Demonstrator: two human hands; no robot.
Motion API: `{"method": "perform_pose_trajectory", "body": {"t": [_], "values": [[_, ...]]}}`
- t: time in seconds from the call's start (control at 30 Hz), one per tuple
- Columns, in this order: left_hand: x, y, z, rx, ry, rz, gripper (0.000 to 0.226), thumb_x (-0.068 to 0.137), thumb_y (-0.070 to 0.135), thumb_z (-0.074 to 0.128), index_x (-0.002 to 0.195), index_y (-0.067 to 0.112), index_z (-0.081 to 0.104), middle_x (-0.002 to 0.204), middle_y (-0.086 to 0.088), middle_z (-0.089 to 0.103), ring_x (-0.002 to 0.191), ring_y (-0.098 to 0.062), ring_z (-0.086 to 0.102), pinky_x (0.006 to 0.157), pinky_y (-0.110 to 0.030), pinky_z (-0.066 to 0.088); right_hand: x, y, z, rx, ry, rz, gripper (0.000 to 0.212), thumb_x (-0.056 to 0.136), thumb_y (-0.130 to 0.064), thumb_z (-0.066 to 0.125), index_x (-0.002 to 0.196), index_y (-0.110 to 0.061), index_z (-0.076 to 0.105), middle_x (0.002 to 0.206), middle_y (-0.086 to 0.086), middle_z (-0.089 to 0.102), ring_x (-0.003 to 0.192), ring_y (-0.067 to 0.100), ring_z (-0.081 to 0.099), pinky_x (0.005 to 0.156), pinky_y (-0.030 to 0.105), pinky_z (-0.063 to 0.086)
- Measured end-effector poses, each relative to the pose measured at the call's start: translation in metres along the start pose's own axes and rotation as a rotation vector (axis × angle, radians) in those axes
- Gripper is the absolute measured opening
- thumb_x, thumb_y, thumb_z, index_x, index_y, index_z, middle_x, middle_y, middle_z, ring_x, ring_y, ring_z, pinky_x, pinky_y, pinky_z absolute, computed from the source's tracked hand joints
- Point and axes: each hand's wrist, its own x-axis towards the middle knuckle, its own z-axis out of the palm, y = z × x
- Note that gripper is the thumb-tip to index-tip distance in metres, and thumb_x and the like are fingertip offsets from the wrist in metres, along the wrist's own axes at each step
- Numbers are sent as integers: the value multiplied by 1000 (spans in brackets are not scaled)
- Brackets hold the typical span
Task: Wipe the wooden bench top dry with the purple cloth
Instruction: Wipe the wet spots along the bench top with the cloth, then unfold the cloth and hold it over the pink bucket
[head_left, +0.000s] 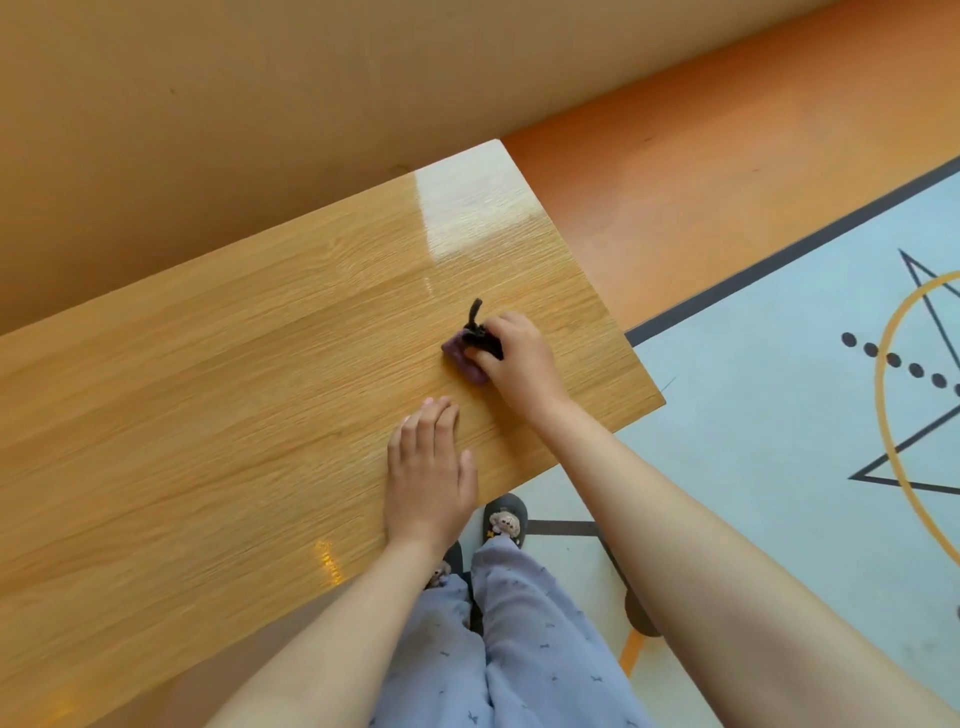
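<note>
Near the right end of the tabletop (260, 364), the purple cloth (464, 359) is being pinched, bunched, in the right hand (519, 358), whose grip is closed on it. Unwiped surface is lying mostly leftward; the left hand (428, 473) is being rested flat, empty, just beside.

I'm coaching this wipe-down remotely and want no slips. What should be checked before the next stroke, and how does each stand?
1. Right hand grips the cloth: ok.
2. Cloth touches the bench top: ok.
3. Left hand flat on the bench, apart from the cloth: ok.
4. Nothing else lies on the bench in view: ok.
5. Cloth spread wide: not ok, it is bunched small.
6. Wet patches remaining: cannot tell, glare at the far end hides it.
</note>
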Motion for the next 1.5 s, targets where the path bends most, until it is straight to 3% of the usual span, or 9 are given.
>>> {"method": "perform_pose_trajectory", "body": {"t": [0.27,0.4,0.5,0.63,0.77,0.9,1.03,1.23,1.5], "values": [[0,0,-7,-73,-66,-13,49,88,33,37,131,11,45,139,-5,45,133,-20,31,111,-45,32,-33,43,-63,-64,261,269,7,85,-17,60,87,-11,61,89,4,60,86,20,49,69,25,28],[2,3,-23,-217,-155,-71,45,93,27,46,136,16,42,145,5,35,139,-15,23,116,-37,18,-57,29,-52,-57,90,313,5,83,-17,62,85,-12,62,87,2,60,86,20,52,67,30,34],[11,8,-55,-506,-151,-153,44,95,21,48,137,20,41,139,9,39,135,-10,29,110,-24,21,-58,7,-65,46,-6,357,3,80,-17,64,81,-14,65,80,1,64,81,19,59,64,32,41],[18,20,-120,-836,-112,-222,51,96,21,50,142,30,30,133,14,41,123,-3,41,100,-24,34,-58,-48,-104,384,5,282,8,83,-19,68,80,-12,64,67,-7,59,64,7,52,58,22,35],[11,26,-189,-1015,-46,-115,47,96,17,51,138,34,38,130,18,50,118,3,48,97,-23,42,-67,-105,-128,755,-140,208,19,81,-14,71,98,-10,64,86,5,70,79,13,64,79,31,50],[-2,24,-240,-1049,-15,2,38,95,14,53,127,34,53,126,17,58,119,1,52,101,-28,42,-85,-148,-137,1007,-334,178,37,76,-16,66,110,-3,59,90,11,70,79,16,65,72,22,54],[-15,19,-261,-1100,16,27,16,90,23,60,105,26,66,114,9,68,112,-11,60,102,-44,44,-96,-171,-134,1048,-414,114,37,78,-19,64,112,-5,58,99,16,69,88,23,63,74,25,53],[-24,15,-268,-1122,75,58,8,83,28,58,88,30,64,112,8,67,112,-13,59,100,-40,44,-94,-190,-135,968,-363,-4,15,83,-17,63,97,-13,61,100,20,67,85,23,61,72,25,52],[-14,7,-276,-1032,144,32,8,84,26,56,77,28,57,72,2,62,70,-12,57,65,-25,45,-88,-196,-143,889,-172,-125,6,88,0,57,90,-5,61,76,4,68,72,12,63,69,25,53]]}}
